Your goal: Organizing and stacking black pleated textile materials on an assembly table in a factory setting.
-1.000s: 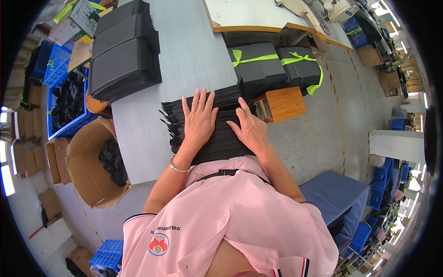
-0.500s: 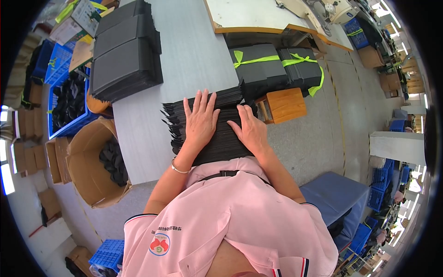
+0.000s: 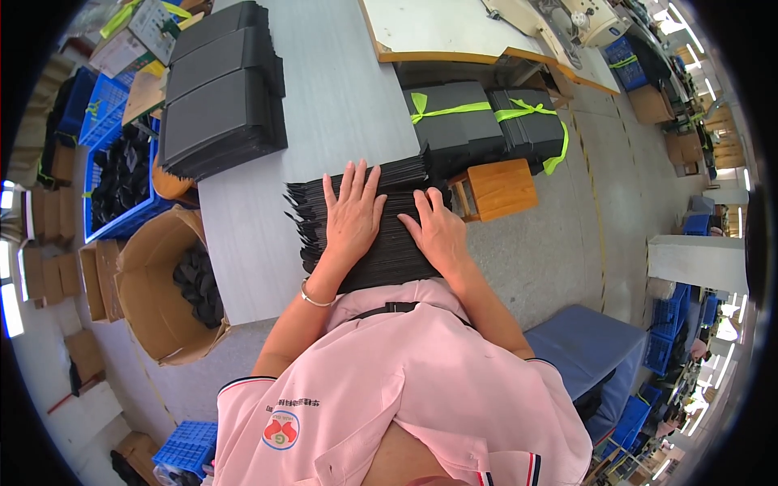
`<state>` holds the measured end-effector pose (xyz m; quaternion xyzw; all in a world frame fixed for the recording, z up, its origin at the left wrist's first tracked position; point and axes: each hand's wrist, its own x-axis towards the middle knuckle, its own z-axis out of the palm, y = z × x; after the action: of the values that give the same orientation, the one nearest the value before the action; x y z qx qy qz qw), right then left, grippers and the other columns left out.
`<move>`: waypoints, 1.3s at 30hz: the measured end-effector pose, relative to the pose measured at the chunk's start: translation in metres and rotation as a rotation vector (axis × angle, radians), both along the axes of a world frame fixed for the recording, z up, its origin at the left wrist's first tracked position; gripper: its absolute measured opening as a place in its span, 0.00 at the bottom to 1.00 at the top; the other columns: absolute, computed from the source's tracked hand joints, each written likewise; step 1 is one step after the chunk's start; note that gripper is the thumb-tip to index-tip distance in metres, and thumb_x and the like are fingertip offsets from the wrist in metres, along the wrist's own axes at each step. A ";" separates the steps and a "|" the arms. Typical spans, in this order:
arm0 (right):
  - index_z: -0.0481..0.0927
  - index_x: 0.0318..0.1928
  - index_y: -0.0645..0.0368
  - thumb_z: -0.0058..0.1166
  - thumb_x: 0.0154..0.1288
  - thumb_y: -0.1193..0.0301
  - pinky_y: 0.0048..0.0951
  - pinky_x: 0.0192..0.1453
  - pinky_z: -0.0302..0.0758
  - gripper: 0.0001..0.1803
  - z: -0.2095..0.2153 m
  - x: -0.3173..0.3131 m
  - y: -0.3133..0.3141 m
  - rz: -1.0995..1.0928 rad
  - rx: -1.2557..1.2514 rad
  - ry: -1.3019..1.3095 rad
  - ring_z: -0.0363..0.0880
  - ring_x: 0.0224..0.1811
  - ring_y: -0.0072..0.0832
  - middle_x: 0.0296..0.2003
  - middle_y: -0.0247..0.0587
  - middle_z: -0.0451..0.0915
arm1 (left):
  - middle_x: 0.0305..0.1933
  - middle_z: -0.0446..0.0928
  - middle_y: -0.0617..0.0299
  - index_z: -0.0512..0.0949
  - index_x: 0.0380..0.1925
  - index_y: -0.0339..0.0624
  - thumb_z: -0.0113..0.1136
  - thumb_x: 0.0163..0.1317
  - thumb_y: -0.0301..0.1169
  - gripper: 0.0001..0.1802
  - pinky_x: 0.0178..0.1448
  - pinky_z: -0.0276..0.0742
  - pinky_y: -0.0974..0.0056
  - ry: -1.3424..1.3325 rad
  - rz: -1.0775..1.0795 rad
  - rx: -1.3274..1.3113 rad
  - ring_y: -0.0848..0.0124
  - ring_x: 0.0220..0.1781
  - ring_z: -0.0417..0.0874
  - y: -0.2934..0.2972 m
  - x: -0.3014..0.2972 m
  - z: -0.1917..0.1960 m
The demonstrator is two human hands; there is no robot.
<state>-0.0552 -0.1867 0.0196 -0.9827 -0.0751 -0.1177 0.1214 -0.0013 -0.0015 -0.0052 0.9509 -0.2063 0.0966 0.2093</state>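
A row of thin black sheets (image 3: 391, 257), packed together with their edges upward, lies at the table's near edge against my body. My left hand (image 3: 352, 217) rests flat on top of it, fingers spread and pointing away from me. On the right part of the same row lies my right hand (image 3: 438, 236), its fingers slightly bent and the thumb apart from them. Neither hand has a sheet between its fingers that I can see. At the row's left side the sheet ends fan out unevenly.
Tall stacks of black pieces (image 3: 215, 121) stand at the table's (image 3: 243, 267) far left. Bundles tied with yellow-green ribbon (image 3: 454, 111) sit beyond a wooden stool (image 3: 502, 189). Left of the table are a cardboard box (image 3: 154, 300) and a blue crate (image 3: 121, 223). A sewing machine (image 3: 587, 20) is at the far right.
My right hand has shifted slightly to the left and its fingers have moved on the sheets. My left hand stays in nearly the same place.
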 end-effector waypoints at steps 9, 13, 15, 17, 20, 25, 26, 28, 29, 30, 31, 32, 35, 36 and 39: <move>0.76 0.54 0.62 0.69 0.67 0.58 0.34 0.33 0.84 0.26 0.006 0.009 -0.004 0.048 0.050 -0.017 0.87 0.32 0.37 0.70 0.52 0.72 | 0.80 0.65 0.53 0.69 0.75 0.46 0.55 0.77 0.42 0.29 0.85 0.41 0.33 -0.003 -0.001 0.002 0.56 0.85 0.59 0.001 -0.001 0.000; 0.75 0.54 0.63 0.70 0.67 0.60 0.35 0.36 0.84 0.25 0.001 0.009 -0.005 0.065 0.091 -0.003 0.88 0.36 0.40 0.71 0.53 0.73 | 0.80 0.65 0.52 0.69 0.75 0.46 0.55 0.77 0.42 0.29 0.85 0.41 0.33 0.004 -0.001 -0.005 0.56 0.84 0.59 0.000 -0.002 0.000; 0.75 0.54 0.63 0.70 0.67 0.59 0.35 0.34 0.84 0.26 -0.001 0.009 -0.006 0.076 0.083 -0.032 0.87 0.33 0.39 0.70 0.55 0.74 | 0.80 0.65 0.52 0.69 0.75 0.46 0.55 0.77 0.42 0.29 0.85 0.41 0.33 0.006 -0.001 -0.009 0.56 0.84 0.60 0.000 -0.002 0.001; 0.75 0.53 0.63 0.70 0.66 0.58 0.34 0.33 0.84 0.27 -0.002 0.009 -0.005 0.085 0.077 -0.060 0.87 0.31 0.38 0.69 0.56 0.75 | 0.80 0.65 0.52 0.69 0.75 0.46 0.55 0.77 0.42 0.29 0.85 0.41 0.33 0.008 -0.003 -0.012 0.56 0.84 0.60 0.000 -0.003 0.002; 0.74 0.54 0.63 0.70 0.66 0.58 0.35 0.33 0.84 0.27 0.000 0.008 -0.003 0.075 0.051 -0.051 0.87 0.31 0.38 0.66 0.55 0.77 | 0.80 0.66 0.52 0.69 0.75 0.46 0.55 0.77 0.42 0.29 0.84 0.42 0.32 0.000 -0.007 0.000 0.56 0.84 0.60 0.001 -0.003 0.003; 0.75 0.55 0.62 0.69 0.67 0.58 0.35 0.32 0.84 0.27 0.003 0.006 -0.003 0.085 0.107 -0.063 0.87 0.32 0.40 0.54 0.47 0.79 | 0.80 0.65 0.52 0.68 0.76 0.45 0.55 0.77 0.46 0.33 0.84 0.42 0.32 -0.035 0.000 0.032 0.54 0.84 0.60 0.001 -0.004 -0.001; 0.75 0.55 0.62 0.69 0.67 0.58 0.35 0.32 0.84 0.27 0.004 0.007 -0.004 0.087 0.108 -0.064 0.87 0.32 0.40 0.54 0.47 0.79 | 0.80 0.65 0.52 0.68 0.76 0.45 0.55 0.77 0.46 0.33 0.84 0.42 0.32 -0.037 0.001 0.033 0.54 0.84 0.60 0.000 -0.003 -0.001; 0.74 0.57 0.62 0.68 0.68 0.58 0.36 0.31 0.84 0.27 0.005 0.009 -0.004 0.091 0.117 -0.061 0.87 0.33 0.40 0.52 0.45 0.79 | 0.80 0.65 0.49 0.68 0.77 0.51 0.56 0.76 0.50 0.34 0.84 0.42 0.32 -0.032 0.001 0.031 0.52 0.84 0.60 0.001 -0.002 -0.001; 0.74 0.57 0.62 0.68 0.68 0.58 0.36 0.31 0.84 0.27 0.005 0.011 -0.004 0.092 0.118 -0.063 0.87 0.33 0.40 0.52 0.45 0.79 | 0.80 0.65 0.49 0.68 0.77 0.51 0.56 0.76 0.50 0.34 0.84 0.42 0.32 -0.034 0.002 0.032 0.52 0.84 0.60 -0.001 -0.002 0.001; 0.73 0.59 0.61 0.67 0.69 0.59 0.36 0.30 0.83 0.27 0.004 0.013 -0.005 0.075 0.123 -0.052 0.87 0.32 0.41 0.49 0.44 0.80 | 0.80 0.65 0.48 0.69 0.76 0.56 0.56 0.75 0.51 0.32 0.83 0.43 0.31 -0.030 -0.009 0.018 0.51 0.83 0.61 -0.002 -0.002 0.005; 0.72 0.61 0.60 0.66 0.70 0.59 0.37 0.30 0.83 0.27 0.004 0.017 -0.005 0.060 0.128 -0.043 0.87 0.31 0.41 0.47 0.44 0.81 | 0.80 0.65 0.47 0.71 0.75 0.62 0.57 0.75 0.52 0.31 0.83 0.43 0.30 -0.028 -0.019 0.004 0.49 0.83 0.61 -0.002 -0.001 0.008; 0.72 0.61 0.60 0.66 0.70 0.59 0.37 0.30 0.83 0.27 0.004 0.021 -0.006 0.064 0.130 -0.047 0.87 0.31 0.41 0.47 0.44 0.81 | 0.80 0.65 0.47 0.71 0.75 0.62 0.57 0.75 0.52 0.31 0.83 0.43 0.30 -0.032 -0.016 0.006 0.49 0.83 0.61 -0.001 -0.001 0.008; 0.71 0.65 0.59 0.62 0.74 0.61 0.39 0.27 0.82 0.26 0.001 0.040 -0.010 0.039 0.078 -0.064 0.86 0.28 0.43 0.37 0.42 0.82 | 0.78 0.66 0.45 0.81 0.67 0.67 0.59 0.73 0.54 0.25 0.82 0.44 0.28 -0.051 -0.078 -0.015 0.45 0.82 0.62 0.004 0.001 0.009; 0.71 0.66 0.58 0.59 0.74 0.64 0.39 0.27 0.82 0.25 -0.004 0.047 -0.012 0.051 0.067 -0.076 0.86 0.26 0.42 0.34 0.41 0.82 | 0.78 0.66 0.46 0.82 0.65 0.66 0.60 0.72 0.54 0.25 0.82 0.44 0.28 -0.061 -0.078 -0.023 0.46 0.82 0.62 0.004 0.002 0.010; 0.71 0.69 0.55 0.60 0.73 0.67 0.43 0.30 0.82 0.27 -0.015 0.070 -0.013 0.047 -0.005 -0.027 0.86 0.28 0.44 0.32 0.42 0.84 | 0.78 0.67 0.46 0.82 0.63 0.63 0.62 0.70 0.54 0.25 0.83 0.43 0.29 -0.050 -0.067 -0.040 0.46 0.81 0.62 0.004 0.002 0.009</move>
<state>0.0148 -0.2001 0.0043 -0.9793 -0.1003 -0.1280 0.1205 0.0005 0.0022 0.0034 0.9365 -0.2410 0.1175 0.2261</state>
